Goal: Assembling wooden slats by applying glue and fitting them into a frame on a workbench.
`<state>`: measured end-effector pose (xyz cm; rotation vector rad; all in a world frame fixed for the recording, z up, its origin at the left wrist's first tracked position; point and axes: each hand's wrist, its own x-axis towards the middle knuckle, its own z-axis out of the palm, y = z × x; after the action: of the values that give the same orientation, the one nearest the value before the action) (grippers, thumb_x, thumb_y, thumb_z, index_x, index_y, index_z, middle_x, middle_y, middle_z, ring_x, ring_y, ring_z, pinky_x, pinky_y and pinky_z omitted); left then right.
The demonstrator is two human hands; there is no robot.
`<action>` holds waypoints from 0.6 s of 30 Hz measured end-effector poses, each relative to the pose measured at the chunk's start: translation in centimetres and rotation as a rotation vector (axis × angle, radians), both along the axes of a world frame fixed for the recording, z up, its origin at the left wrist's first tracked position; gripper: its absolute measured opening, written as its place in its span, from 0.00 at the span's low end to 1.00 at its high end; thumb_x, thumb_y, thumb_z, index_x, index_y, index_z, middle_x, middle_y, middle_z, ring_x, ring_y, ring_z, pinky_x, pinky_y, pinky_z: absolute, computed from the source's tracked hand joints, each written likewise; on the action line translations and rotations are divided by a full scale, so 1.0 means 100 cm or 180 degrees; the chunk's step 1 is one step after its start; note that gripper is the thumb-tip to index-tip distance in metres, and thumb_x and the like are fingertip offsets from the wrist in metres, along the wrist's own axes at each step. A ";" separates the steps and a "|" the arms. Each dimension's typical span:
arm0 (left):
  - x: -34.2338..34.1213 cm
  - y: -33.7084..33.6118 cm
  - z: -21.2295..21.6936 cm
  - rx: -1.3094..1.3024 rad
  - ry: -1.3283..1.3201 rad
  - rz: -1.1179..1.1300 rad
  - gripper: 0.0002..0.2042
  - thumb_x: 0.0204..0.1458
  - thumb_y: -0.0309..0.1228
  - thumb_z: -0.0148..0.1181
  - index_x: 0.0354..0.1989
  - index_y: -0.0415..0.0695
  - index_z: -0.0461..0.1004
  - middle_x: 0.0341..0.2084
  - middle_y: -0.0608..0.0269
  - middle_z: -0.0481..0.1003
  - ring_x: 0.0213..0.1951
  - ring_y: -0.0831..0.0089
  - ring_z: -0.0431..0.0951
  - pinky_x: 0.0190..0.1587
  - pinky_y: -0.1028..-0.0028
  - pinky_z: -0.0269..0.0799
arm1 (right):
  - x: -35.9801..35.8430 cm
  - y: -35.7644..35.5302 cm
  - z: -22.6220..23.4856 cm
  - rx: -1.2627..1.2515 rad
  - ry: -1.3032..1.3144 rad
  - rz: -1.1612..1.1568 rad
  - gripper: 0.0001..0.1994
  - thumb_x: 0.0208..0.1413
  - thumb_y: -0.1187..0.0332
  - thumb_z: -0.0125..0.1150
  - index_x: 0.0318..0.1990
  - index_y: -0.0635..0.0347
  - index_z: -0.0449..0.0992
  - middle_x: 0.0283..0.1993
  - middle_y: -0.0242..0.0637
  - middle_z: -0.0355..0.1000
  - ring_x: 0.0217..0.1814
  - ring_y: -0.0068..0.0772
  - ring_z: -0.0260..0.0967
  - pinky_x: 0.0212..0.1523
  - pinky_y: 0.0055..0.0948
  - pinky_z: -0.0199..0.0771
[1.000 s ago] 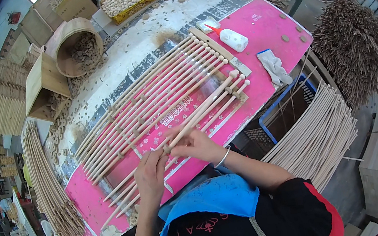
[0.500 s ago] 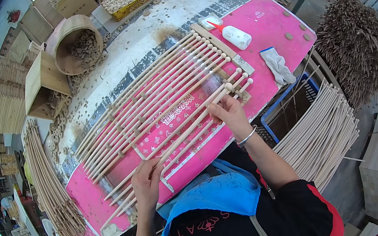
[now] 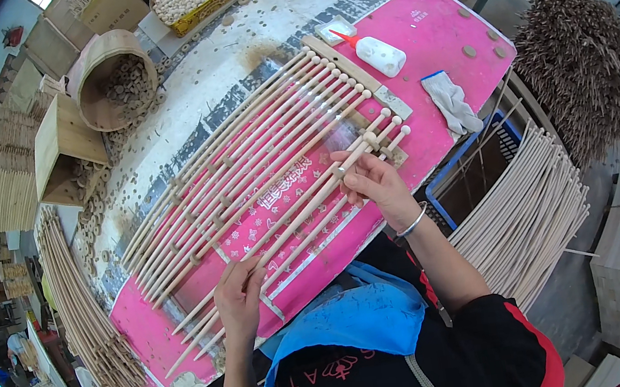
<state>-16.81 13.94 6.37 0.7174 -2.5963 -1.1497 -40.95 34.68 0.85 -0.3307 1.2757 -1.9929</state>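
A wooden stick with a round knob (image 3: 370,139) at its far right end slants across the pink mat, held in both hands. My left hand (image 3: 238,300) has its fingers closed around the lower part of the stick. My right hand (image 3: 377,187) pinches near a small wooden ring (image 3: 341,173) that sits on the stick below the knob. Two more knobbed sticks (image 3: 404,131) lie beside it, partly hidden under my hands. Farther up the mat, several knobbed sticks (image 3: 265,160) lie side by side, some with rings on them, their knobs near a wooden bar (image 3: 355,66).
On the pink mat (image 3: 452,20) are a white glue bottle with a red tip (image 3: 381,55) and a glove (image 3: 451,103). A round wooden tub (image 3: 86,91) and a box (image 3: 67,153) hold rings. Stick bundles (image 3: 526,217) stand right, near a blue crate (image 3: 440,206).
My right fingers have shifted on the stick and spread a little, and a ring now shows beside them. My left hand stays around the lower part. The view has moved slightly.
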 end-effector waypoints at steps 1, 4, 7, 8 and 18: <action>-0.001 0.000 0.000 -0.0041 0.0012 -0.0007 0.09 0.58 0.23 0.67 0.46 0.35 0.82 0.29 0.53 0.77 0.29 0.64 0.78 0.34 0.70 0.72 | -0.001 0.000 -0.001 0.0004 -0.0007 -0.0015 0.20 0.68 0.65 0.66 0.63 0.63 0.77 0.39 0.26 0.77 0.34 0.14 0.72 0.34 0.16 0.71; -0.006 0.000 0.002 -0.0010 0.0015 -0.0046 0.09 0.58 0.23 0.67 0.46 0.35 0.82 0.29 0.53 0.77 0.29 0.64 0.78 0.34 0.69 0.72 | -0.004 -0.002 -0.009 -0.0036 -0.0186 0.0143 0.18 0.68 0.65 0.66 0.62 0.63 0.78 0.39 0.26 0.77 0.33 0.14 0.72 0.34 0.16 0.72; -0.008 -0.001 0.000 -0.0015 0.0073 -0.0102 0.09 0.58 0.23 0.67 0.46 0.35 0.82 0.28 0.54 0.77 0.28 0.65 0.78 0.33 0.69 0.71 | -0.005 -0.003 -0.015 -0.0062 -0.0061 -0.0061 0.17 0.69 0.65 0.66 0.60 0.63 0.78 0.38 0.26 0.77 0.34 0.14 0.72 0.34 0.16 0.72; -0.007 -0.001 -0.001 -0.0016 0.0068 -0.0101 0.09 0.58 0.23 0.67 0.46 0.35 0.82 0.28 0.54 0.77 0.28 0.65 0.78 0.33 0.69 0.71 | -0.005 -0.003 -0.015 -0.0004 -0.0014 -0.0066 0.17 0.69 0.64 0.66 0.59 0.63 0.78 0.38 0.26 0.77 0.34 0.14 0.72 0.33 0.16 0.72; -0.010 -0.001 0.000 0.0057 0.0060 -0.0086 0.09 0.60 0.23 0.65 0.47 0.34 0.82 0.27 0.58 0.75 0.30 0.72 0.74 0.34 0.71 0.68 | -0.007 -0.002 0.007 -0.0003 -0.0158 -0.0062 0.14 0.68 0.60 0.68 0.50 0.61 0.80 0.33 0.24 0.75 0.28 0.12 0.69 0.27 0.14 0.66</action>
<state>-17.81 13.86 6.33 0.6739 -2.5910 -1.1830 -41.69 34.43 1.53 -0.2687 1.2515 -2.0057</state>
